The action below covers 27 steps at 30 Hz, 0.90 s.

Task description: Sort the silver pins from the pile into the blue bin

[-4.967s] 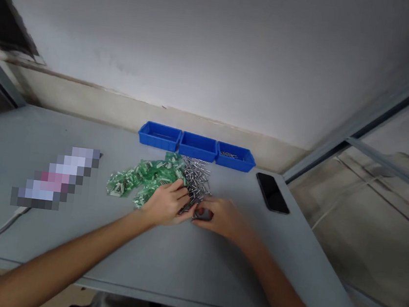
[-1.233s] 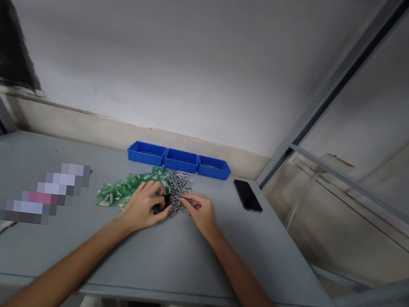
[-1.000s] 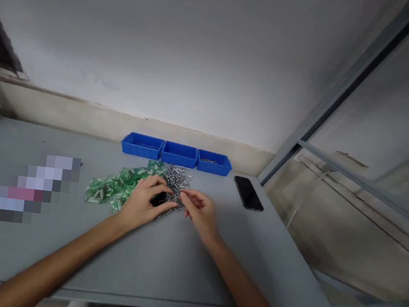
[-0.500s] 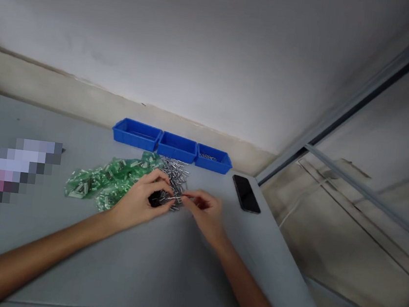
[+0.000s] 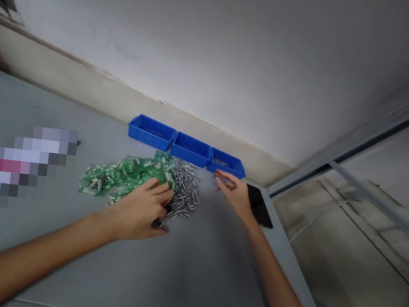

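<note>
A pile of short, thin silver metal pins (image 5: 187, 191) lies on the grey table, against the right end of green plastic bags (image 5: 124, 174) filled with small shiny parts. My left hand (image 5: 142, 210) rests at the pile's left edge, over the bags' near side. Its fingers are bent and its thumb stands apart; no held part shows. Between the pile and the phone, my right hand (image 5: 237, 194) hovers just before the right blue bin (image 5: 227, 163), thumb and fingertips close together. Whatever they may pinch is too small to make out. Several small metal parts lie in that bin.
The middle blue bin (image 5: 190, 149) and the left blue bin (image 5: 151, 132) stand in the same row, near the wall. A black phone (image 5: 260, 206) lies by the table's right edge, partly behind my right hand. A blurred-out item (image 5: 22, 162) lies at left.
My hands were together over the pile, with a thin metal pin between them. Now my right hand has moved right and away toward the right bin; my left has lowered onto the pile's edge.
</note>
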{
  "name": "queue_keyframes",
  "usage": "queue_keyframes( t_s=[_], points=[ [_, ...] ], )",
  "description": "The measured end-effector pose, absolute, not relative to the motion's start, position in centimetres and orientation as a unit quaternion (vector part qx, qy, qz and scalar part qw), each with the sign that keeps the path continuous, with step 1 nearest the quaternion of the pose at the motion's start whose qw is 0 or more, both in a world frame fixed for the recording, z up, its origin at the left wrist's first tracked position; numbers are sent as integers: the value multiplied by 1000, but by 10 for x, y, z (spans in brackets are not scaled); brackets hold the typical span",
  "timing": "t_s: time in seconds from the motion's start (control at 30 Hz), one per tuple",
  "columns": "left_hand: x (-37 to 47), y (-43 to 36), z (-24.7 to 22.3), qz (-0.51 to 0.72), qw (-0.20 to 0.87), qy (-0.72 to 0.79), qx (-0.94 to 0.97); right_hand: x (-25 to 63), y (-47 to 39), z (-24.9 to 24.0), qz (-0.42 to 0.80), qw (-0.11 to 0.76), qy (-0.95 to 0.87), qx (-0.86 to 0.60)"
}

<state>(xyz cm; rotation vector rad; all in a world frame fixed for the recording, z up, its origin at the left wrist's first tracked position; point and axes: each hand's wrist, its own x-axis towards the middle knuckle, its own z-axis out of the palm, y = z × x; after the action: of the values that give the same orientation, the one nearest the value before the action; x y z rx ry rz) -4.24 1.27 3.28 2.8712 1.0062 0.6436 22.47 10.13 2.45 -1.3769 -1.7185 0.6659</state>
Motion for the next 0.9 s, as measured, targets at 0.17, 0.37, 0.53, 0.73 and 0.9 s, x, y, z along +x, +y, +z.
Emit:
queue_keyframes(
  t_s=[0.17, 0.37, 0.53, 0.73, 0.9],
  points=[
    [-37, 11, 21, 161, -11, 341, 926, 200, 52, 16, 259, 299, -777, -489],
    [-40, 10, 28, 219, 2, 364, 905, 181, 18, 11, 191, 268, -844, -423],
    [-40, 11, 33, 239, 78, 370, 894, 173, 10, -6, 144, 338, -852, -374],
    [-40, 18, 29, 298, 136, 371, 869, 168, 3, -11, 175, 406, -815, -374],
    [-38, 21, 34, 356, 199, 366, 836, 158, -3, -7, 252, 433, -746, -439]
  ],
)
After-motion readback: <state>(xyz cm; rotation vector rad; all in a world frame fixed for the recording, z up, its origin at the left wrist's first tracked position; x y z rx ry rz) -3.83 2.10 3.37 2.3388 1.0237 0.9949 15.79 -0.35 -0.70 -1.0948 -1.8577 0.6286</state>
